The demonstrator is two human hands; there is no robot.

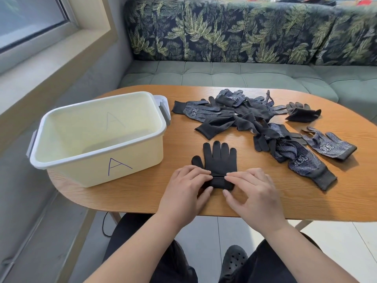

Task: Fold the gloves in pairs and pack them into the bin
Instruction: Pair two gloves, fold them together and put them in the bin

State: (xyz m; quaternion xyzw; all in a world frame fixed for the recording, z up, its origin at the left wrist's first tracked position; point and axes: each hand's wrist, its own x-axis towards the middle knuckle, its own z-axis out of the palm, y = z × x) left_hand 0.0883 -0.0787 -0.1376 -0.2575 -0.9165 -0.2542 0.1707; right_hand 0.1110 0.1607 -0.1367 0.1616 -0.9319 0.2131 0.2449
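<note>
A plain black glove [219, 158] lies flat near the table's front edge, fingers pointing away from me. Its cuff end is rolled up toward the palm. My left hand [187, 190] pinches the left side of that rolled cuff between thumb and fingers. My right hand [253, 193] pinches the right side in the same way. A cream bin [98, 170] marked with a blue letter A stands at the left, with nothing visible inside. A heap of black and dotted gloves [251, 117] lies behind and to the right.
The oval wooden table [306, 199] carries everything. A dotted glove [329, 142] and a folded black glove [303, 114] lie apart at the right. A green sofa [224, 72] with leaf-print cushions runs behind. A window ledge is at the left.
</note>
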